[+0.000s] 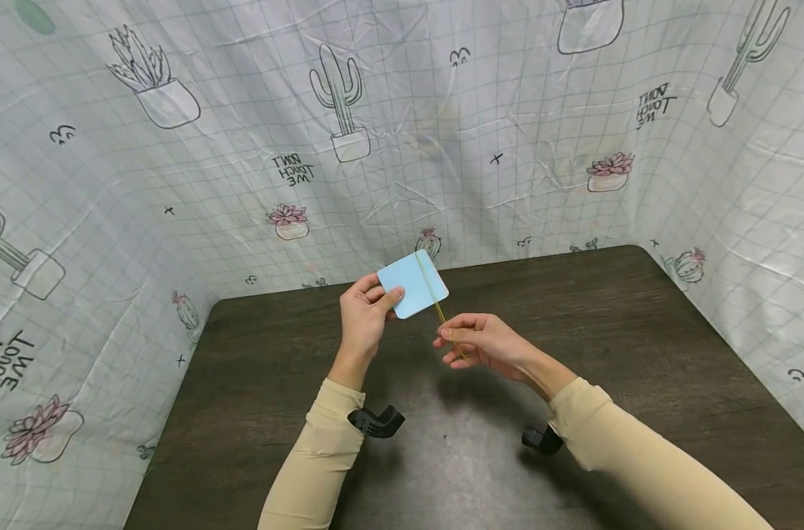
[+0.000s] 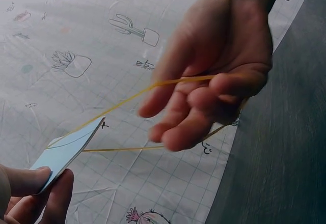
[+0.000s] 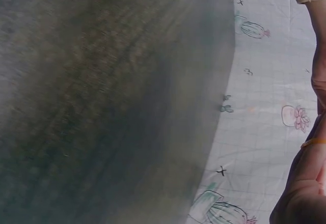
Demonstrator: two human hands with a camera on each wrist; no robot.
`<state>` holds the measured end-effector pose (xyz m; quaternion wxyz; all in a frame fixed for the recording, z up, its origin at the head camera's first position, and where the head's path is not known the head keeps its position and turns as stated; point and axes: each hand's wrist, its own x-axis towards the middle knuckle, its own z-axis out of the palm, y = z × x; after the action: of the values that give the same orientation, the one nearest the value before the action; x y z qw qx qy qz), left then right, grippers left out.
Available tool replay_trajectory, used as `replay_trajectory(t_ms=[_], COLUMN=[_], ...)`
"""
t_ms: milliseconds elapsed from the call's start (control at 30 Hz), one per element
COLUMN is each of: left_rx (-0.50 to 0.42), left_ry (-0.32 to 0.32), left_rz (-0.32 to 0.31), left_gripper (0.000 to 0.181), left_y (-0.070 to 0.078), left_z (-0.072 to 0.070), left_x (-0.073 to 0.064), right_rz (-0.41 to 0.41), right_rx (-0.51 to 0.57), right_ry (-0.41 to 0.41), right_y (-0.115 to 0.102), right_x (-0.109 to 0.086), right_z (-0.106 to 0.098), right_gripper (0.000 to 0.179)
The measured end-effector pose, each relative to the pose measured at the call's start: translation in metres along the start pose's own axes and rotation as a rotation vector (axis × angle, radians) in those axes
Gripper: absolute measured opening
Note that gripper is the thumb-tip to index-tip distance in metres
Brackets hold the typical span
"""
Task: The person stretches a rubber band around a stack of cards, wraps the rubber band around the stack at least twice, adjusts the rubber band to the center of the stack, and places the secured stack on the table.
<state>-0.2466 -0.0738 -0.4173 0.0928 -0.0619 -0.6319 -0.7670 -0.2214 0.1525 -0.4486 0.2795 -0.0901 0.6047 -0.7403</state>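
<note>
- Left hand [image 1: 364,315]: thumb on top, fingers under, pinching light-blue card [image 1: 405,282] by its left side.
- Right hand [image 1: 493,344]: fingers curled, holding yellow rubber band [image 2: 125,102] stretched out from card.
- Band loops round card, crossing the face near its right end.
- Card held up over wood-grain table [image 1: 256,383], toward far edge; cactus-print curtain [image 1: 408,110] behind.

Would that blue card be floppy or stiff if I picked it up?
It's probably stiff: the blue card looks flat even with the yellow band pulled around it. It's likely light, since the left hand holds it by one side. Its thin edge suggests hard squeezing might bend it.
</note>
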Motion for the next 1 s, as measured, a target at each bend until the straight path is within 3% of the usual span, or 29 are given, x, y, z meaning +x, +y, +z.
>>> replay_trajectory(t_ms=[233,467,633,800,1000], left_rx=[-0.042,-0.053,-0.045,-0.066,-0.120], left_ry=[0.035,0.055,0.054,0.053,0.049], left_rz=[-0.023,-0.041,-0.081,-0.116,-0.149], left_gripper=[0.029,0.025,0.025,0.023,0.021], left_y=[-0.001,-0.003,-0.006,-0.009,-0.010], left_z=[-0.005,-0.008,-0.008,-0.005,0.000], left_x=[0.004,0.006,0.007,0.006,0.006], right_rz=[-0.005,-0.042,-0.090,-0.204,-0.500], right_rx=[-0.036,-0.148,-0.234,-0.300,-0.548], right_ry=[-0.086,-0.242,-0.374,-0.461,-0.383], right_y=[0.013,0.020,0.023,0.022,0.021], right_x=[-0.006,-0.014,-0.016,-0.018,-0.028], right_z=[-0.002,0.001,0.002,0.009,0.038], right_gripper=[0.017,0.030,0.022,0.018,0.018])
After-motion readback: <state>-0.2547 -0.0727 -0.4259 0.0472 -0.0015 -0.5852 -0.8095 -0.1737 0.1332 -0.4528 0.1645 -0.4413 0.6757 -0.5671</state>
